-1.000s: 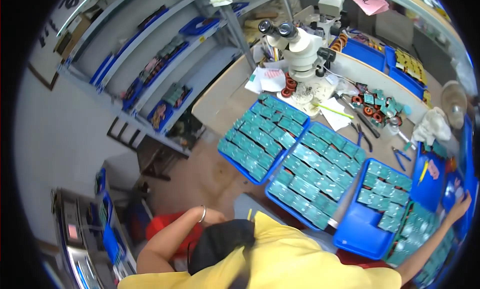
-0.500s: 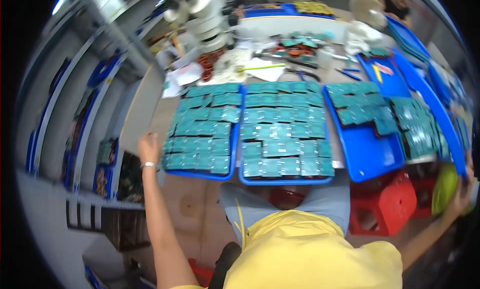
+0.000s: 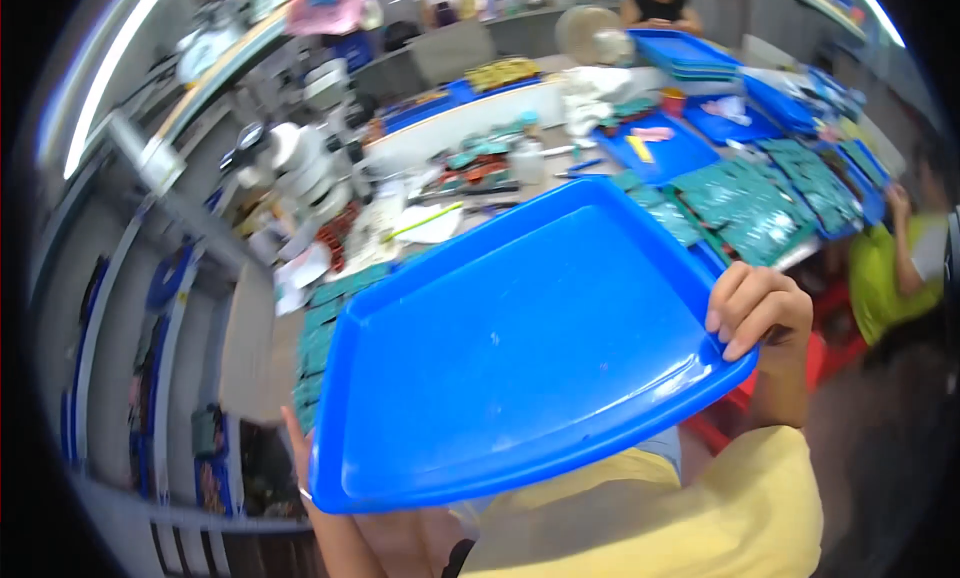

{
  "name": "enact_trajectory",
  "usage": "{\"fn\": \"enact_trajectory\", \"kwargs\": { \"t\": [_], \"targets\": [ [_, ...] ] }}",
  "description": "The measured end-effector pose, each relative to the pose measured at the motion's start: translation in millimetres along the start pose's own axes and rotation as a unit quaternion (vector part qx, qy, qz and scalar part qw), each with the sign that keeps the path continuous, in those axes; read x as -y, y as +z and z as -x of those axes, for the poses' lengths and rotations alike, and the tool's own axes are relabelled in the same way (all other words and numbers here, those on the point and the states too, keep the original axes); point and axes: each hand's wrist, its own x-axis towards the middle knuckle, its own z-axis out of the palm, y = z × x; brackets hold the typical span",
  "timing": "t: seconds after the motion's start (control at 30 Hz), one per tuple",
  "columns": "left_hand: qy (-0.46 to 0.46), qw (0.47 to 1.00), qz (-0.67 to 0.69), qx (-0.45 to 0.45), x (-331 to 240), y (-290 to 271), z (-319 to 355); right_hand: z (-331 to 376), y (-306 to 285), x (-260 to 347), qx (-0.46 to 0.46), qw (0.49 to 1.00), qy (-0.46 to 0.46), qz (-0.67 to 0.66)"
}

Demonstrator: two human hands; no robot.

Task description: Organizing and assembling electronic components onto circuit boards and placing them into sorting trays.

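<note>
An empty blue plastic tray [image 3: 520, 348] is held up tilted in front of me, covering much of the table. My right hand [image 3: 762, 313] grips its right corner, with the fingers curled over the rim. At the tray's left edge is my left hand [image 3: 298, 443], mostly hidden by the tray, with a finger stretched upward. Whether it touches the tray I cannot tell. Rows of flat green pieces [image 3: 318, 328] show past the tray's left side, and further green pieces [image 3: 745, 208] lie beyond its right corner.
White spools [image 3: 300, 163] stand at the back left, near a yellow-green stick [image 3: 425, 221]. Stacked blue trays [image 3: 685, 53] are at the back right. A co-worker in yellow-green [image 3: 890, 278] sits at the right, another person [image 3: 660, 8] at the far side. Shelves [image 3: 120, 348] line the left.
My right hand has come from the far right with the blue tray, which now hides most of the filled trays. The view has tilted up and turned right.
</note>
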Motion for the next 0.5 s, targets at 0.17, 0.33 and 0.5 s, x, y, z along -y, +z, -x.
{"fn": "enact_trajectory", "kwargs": {
  "t": [0.17, 0.33, 0.5],
  "targets": [
    [0.040, 0.993, -0.092, -0.060, -24.5, -97.2, 71.3, -80.1, 63.5, -58.1, 0.200, 0.977, -0.038, -0.068],
    [0.322, 0.911, -0.131, -0.223, -50.1, -81.1, 121.4, -153.8, 166.8, -132.5, 0.249, 0.965, -0.061, 0.055],
    [0.451, 0.768, -0.313, -0.331, -80.0, -120.2, 64.5, -147.4, 218.0, -168.0, 0.345, 0.938, -0.014, 0.016]
  ]
}}
